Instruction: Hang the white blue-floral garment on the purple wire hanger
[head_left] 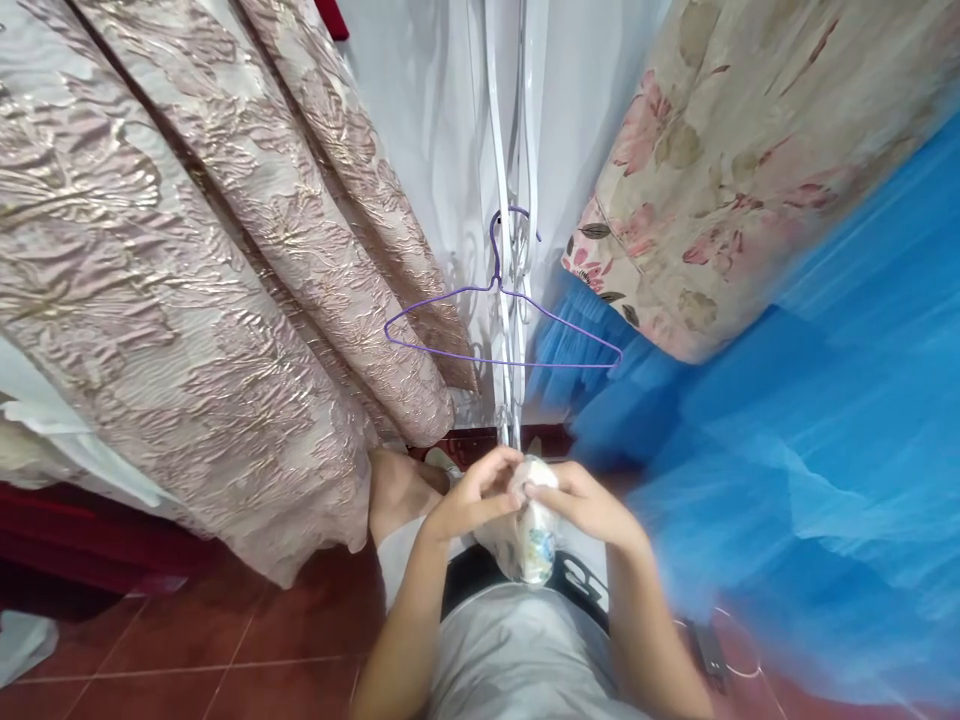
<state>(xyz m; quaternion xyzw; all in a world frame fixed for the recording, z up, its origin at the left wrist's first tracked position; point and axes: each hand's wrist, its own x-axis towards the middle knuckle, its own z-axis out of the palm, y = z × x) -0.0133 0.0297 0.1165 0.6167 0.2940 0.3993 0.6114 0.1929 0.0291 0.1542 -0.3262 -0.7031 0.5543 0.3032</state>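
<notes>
Close to my body, both hands are on a small white object in clear plastic wrap [535,545], with a blue, green and yellow print on its lower part. What kind of object it is I cannot make out. My left hand [484,492] pinches the wrap at its upper left side, thumb and fingers bent. From the other side, my right hand [579,497] grips the top, with the thumb lying across the front. Beyond the hands, a purple clothes hanger [501,288] hangs on a white metal rack [501,120].
Pale pink brocade fabric with gold relief [247,330] hangs at the left. On the right are a floral printed cloth [697,200] and blue tulle [810,440]. Dark red cloth [82,540] lies lower left. Below is a red tiled floor [292,640]; a dark device [707,650] with a cable rests there.
</notes>
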